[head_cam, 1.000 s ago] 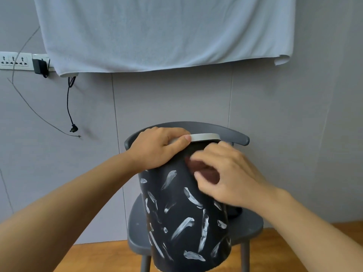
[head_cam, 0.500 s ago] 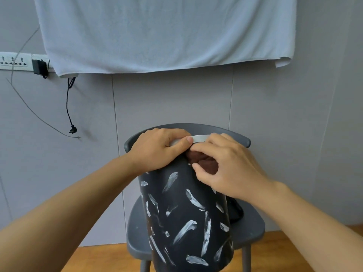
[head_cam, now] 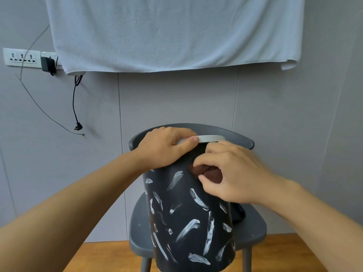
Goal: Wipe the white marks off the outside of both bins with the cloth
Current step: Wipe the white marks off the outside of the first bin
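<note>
On the chair (head_cam: 253,230) seat's front edge, left hand (head_cam: 164,147) grips the bin (head_cam: 188,216) rim, right hand (head_cam: 231,173) pinches the cloth (head_cam: 208,172) near the top; recommend firm downward strokes over marks, rim braced.

No readable text anywhere (only white smears).

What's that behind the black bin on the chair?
Behind the black bin, a dark object lies on the grey chair. The bin covers most of it, so I cannot tell what it is.

Hands (head_cam: 198,163), cloth (head_cam: 209,172) on marked bin (head_cam: 188,218)
</note>
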